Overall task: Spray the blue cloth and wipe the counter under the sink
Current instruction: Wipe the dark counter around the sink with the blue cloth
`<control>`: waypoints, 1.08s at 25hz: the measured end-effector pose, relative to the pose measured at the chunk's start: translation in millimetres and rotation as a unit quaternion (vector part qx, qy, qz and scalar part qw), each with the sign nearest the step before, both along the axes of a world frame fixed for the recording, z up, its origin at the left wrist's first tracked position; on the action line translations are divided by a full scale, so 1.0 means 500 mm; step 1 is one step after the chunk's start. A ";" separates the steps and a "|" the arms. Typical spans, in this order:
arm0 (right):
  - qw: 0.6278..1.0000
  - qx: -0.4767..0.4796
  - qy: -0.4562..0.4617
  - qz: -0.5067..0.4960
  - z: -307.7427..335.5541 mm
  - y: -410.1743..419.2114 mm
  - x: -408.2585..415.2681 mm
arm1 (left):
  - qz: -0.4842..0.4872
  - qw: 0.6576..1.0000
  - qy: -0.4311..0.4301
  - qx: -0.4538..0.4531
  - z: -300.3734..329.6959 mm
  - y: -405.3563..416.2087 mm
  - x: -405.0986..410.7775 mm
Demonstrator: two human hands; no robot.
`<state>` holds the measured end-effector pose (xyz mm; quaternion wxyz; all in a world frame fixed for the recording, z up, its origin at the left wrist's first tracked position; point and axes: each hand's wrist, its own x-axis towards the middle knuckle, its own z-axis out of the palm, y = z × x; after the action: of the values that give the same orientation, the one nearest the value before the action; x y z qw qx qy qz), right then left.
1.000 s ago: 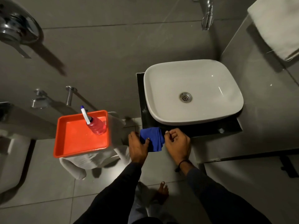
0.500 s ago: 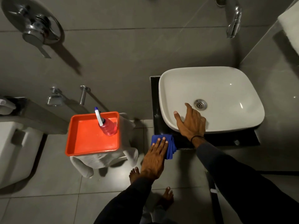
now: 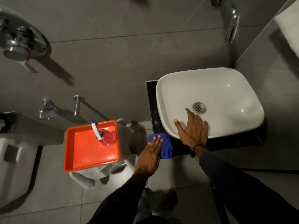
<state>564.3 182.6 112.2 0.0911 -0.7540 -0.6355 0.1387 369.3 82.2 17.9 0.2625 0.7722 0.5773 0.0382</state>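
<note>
The blue cloth (image 3: 166,147) lies bunched on the front left corner of the black counter (image 3: 152,101) under the white sink (image 3: 226,94). My left hand (image 3: 151,155) presses flat on the cloth with fingers extended. My right hand (image 3: 192,129) rests spread over the sink's front rim, fingers apart, holding nothing. The spray bottle (image 3: 106,135), pink liquid with a white and blue nozzle, stands in the orange tray (image 3: 84,156) to the left.
The tray sits on a white plastic stool (image 3: 90,177). A chrome tap (image 3: 232,28) juts from the wall above the sink. A toilet (image 3: 13,167) is at the far left, a white towel (image 3: 289,25) at the upper right. My bare feet (image 3: 171,198) stand on the tiled floor.
My right hand let go of the cloth and moved up onto the sink rim. My left hand flattened on top of the cloth at the counter's corner.
</note>
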 end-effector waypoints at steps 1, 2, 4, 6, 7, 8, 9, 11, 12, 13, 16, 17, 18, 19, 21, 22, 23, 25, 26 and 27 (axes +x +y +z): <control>1.000 0.001 -0.006 0.001 0.000 0.002 -0.001 | 0.002 1.000 -0.003 -0.004 0.000 0.023 -0.008; 1.000 -0.001 -0.011 0.004 0.000 0.002 -0.001 | 0.000 1.000 -0.004 -0.009 0.001 0.045 -0.015; 1.000 -0.001 -0.021 0.008 -0.003 0.005 -0.001 | 0.000 1.000 -0.005 -0.022 0.005 0.093 -0.030; 1.000 0.008 -0.028 0.007 -0.005 0.007 -0.002 | 0.006 1.000 -0.009 -0.027 0.010 0.136 -0.039; 1.000 0.010 -0.028 0.005 -0.006 0.008 -0.002 | 0.002 0.999 -0.016 -0.031 0.013 0.160 -0.044; 1.000 0.008 -0.028 0.004 -0.009 0.008 -0.002 | -0.007 0.999 -0.022 -0.032 0.014 0.185 -0.050; 1.000 0.006 -0.027 0.003 -0.012 0.007 -0.002 | -0.015 0.999 -0.022 -0.026 0.016 0.209 -0.057; 0.999 0.001 -0.034 0.003 -0.014 0.005 -0.001 | -0.030 0.999 -0.013 -0.011 0.022 0.255 -0.070; 0.999 -0.003 -0.038 0.002 -0.014 0.006 -0.001 | -0.036 0.999 -0.014 -0.008 0.025 0.278 -0.077; 0.999 -0.007 -0.042 0.000 -0.013 0.007 -0.001 | -0.040 0.999 -0.014 -0.005 0.027 0.300 -0.082; 0.999 -0.020 -0.047 -0.005 -0.008 0.009 -0.002 | -0.043 0.999 -0.022 0.007 0.030 0.356 -0.091; 0.999 -0.024 -0.048 -0.008 -0.005 0.010 -0.002 | -0.041 0.999 -0.027 0.007 0.031 0.378 -0.093; 0.998 -0.027 -0.048 -0.009 -0.003 0.009 -0.003 | -0.037 0.999 -0.030 0.004 0.031 0.399 -0.097; 0.998 -0.030 -0.049 -0.010 -0.002 0.010 -0.003 | -0.035 0.999 -0.028 0.001 0.031 0.422 -0.099; 0.998 -0.033 -0.054 -0.011 -0.001 0.013 -0.003 | -0.034 0.999 -0.018 0.000 0.031 0.480 -0.104; 0.998 -0.038 -0.057 -0.011 -0.001 0.014 -0.003 | -0.031 0.999 -0.012 0.003 0.032 0.512 -0.105; 0.997 -0.044 -0.059 -0.011 0.000 0.015 -0.003 | -0.024 1.000 -0.008 0.006 0.035 0.544 -0.105; 0.997 -0.053 -0.053 -0.013 -0.003 0.018 -0.002 | -0.014 1.000 -0.009 0.008 0.037 0.600 -0.108; 0.997 -0.051 -0.048 -0.014 -0.004 0.017 -0.002 | -0.012 1.000 -0.009 0.012 0.035 0.617 -0.110; 0.998 -0.050 -0.046 -0.015 -0.004 0.018 -0.001 | -0.012 1.000 -0.009 0.017 0.032 0.627 -0.110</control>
<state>563.8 191.6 109.9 0.0263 -0.7726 -0.6200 0.1338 314.1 395.8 33.9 0.2550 0.7831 0.5649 0.0512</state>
